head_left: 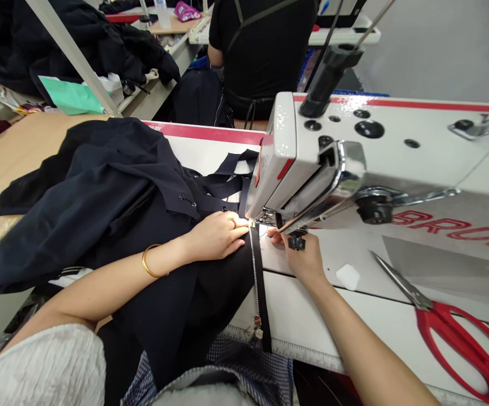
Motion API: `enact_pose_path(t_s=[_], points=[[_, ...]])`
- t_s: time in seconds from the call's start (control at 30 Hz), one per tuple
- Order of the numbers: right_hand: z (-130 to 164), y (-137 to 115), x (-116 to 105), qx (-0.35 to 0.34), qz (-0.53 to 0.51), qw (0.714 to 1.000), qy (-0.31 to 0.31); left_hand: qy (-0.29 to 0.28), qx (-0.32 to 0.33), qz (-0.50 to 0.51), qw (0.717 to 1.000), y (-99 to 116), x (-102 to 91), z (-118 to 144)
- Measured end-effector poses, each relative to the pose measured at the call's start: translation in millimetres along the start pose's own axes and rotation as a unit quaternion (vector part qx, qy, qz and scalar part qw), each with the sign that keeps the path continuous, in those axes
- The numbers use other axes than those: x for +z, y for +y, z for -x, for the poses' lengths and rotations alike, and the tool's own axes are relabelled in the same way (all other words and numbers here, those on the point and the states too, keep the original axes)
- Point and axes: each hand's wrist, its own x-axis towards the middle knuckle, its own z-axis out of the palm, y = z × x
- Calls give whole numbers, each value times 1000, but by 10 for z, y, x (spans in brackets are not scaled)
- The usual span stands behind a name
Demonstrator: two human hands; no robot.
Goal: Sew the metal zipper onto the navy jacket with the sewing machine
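Note:
My left hand (220, 234) lies on the dark navy garment (142, 186), fingers stretched out and pressing the cloth beside the needle area of the sewing machine (312, 163). Its fingertips touch the top of a metal zipper (254, 276), which runs down toward me on black tape to a slider near the table edge. Just right of the presser foot is my right hand (305, 256), its fingers curled in close to the needle. Part of the machine head covers those fingers, so what they pinch is hidden.
Red-handled scissors (459, 344) lie open at right, near a small white chalk-like piece (348, 277). A ruler strip (307, 348) follows the table's front edge. A person in black (265, 56) sits ahead. Dark garments (79, 45) are piled behind a white post (73, 56) at left.

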Motion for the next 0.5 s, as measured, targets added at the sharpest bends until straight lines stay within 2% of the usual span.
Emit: enact_pose_path(t_s=[0.13, 0.23, 0.4, 0.5], points=[[31, -56, 14, 23, -55, 998, -4, -7, 2, 26, 1000, 12, -15, 24], [26, -76, 1, 19, -43, 999, -3, -4, 11, 36, 999, 12, -23, 23], [-20, -168, -96, -51, 62, 994, -68, 3, 25, 43, 999, -8, -17, 26], [-23, -261, -155, -117, 188, 967, -124, 1, 19, 38, 999, -24, -1, 31]])
